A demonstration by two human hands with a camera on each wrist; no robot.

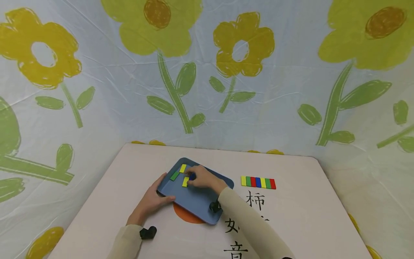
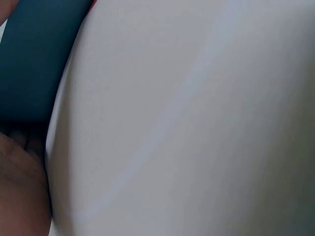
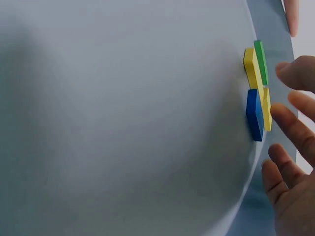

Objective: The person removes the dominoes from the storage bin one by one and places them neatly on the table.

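A blue-grey tray (image 1: 197, 201) lies at an angle on the table. My left hand (image 1: 152, 199) grips its left corner, thumb over the rim; in the left wrist view only part of that hand (image 2: 22, 182) shows beside the tray's dark side (image 2: 39, 59). Inside the tray are a green block (image 1: 174, 175), a yellow block (image 1: 183, 168), a second yellow block (image 1: 185, 182) and a blue block (image 1: 192, 176). Over them is my right hand (image 1: 204, 178). The right wrist view shows its fingers (image 3: 295, 130) spread beside the blue block (image 3: 254, 115), apart from it.
Right of the tray, a row of several yellow, green, red and blue blocks (image 1: 258, 182) lies on the pale table (image 1: 300, 208). Black characters (image 1: 255, 200) and an orange disc (image 1: 187, 214), partly under the tray, mark the surface. Flowered cloth (image 1: 258, 118) surrounds the table.
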